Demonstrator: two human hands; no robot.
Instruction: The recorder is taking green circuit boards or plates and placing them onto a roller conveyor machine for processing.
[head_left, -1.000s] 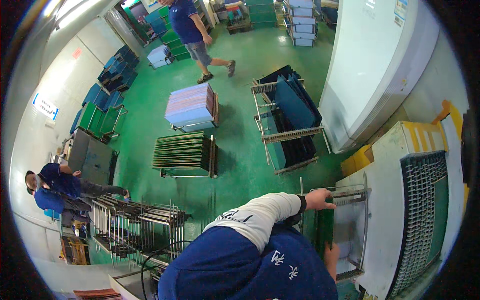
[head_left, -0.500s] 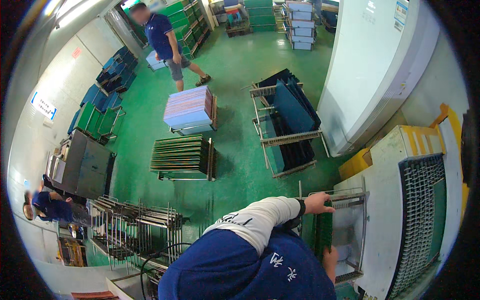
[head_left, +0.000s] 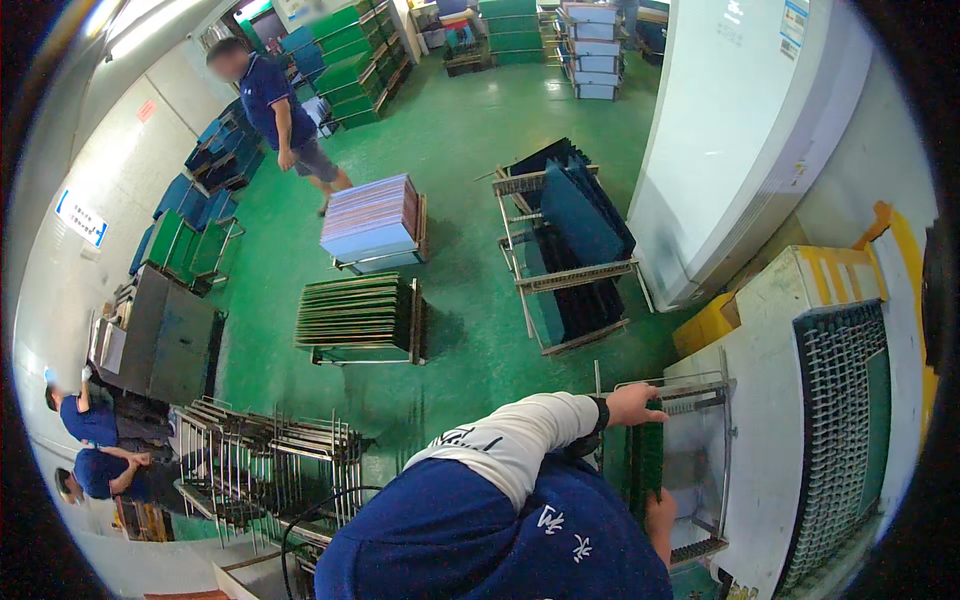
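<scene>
A tight stack of green boards [head_left: 648, 458] stands on edge in a metal rack [head_left: 722, 450] in front of me. My left hand [head_left: 632, 404], with a dark band at the wrist, is closed over the far end of the stack, thumb and fingers at its edge. My right hand [head_left: 660, 520] grips the near end from below; my shirt hides part of it. Right of the stack, the rack's bars and slotted rails show over a pale surface.
To the right is a machine [head_left: 790, 430] with a roller conveyor [head_left: 842, 430]. Ahead stand a rack of dark panels [head_left: 585, 225], a rack of green boards [head_left: 355, 318] and a blue-white stack [head_left: 370, 225]. Empty racks [head_left: 270, 455] stand left. A person [head_left: 270, 115] walks there; two others [head_left: 105, 445] work far left.
My hands stay on the green boards with hardly any movement. The walking person has moved left, and a second person has come into view at the far left.
</scene>
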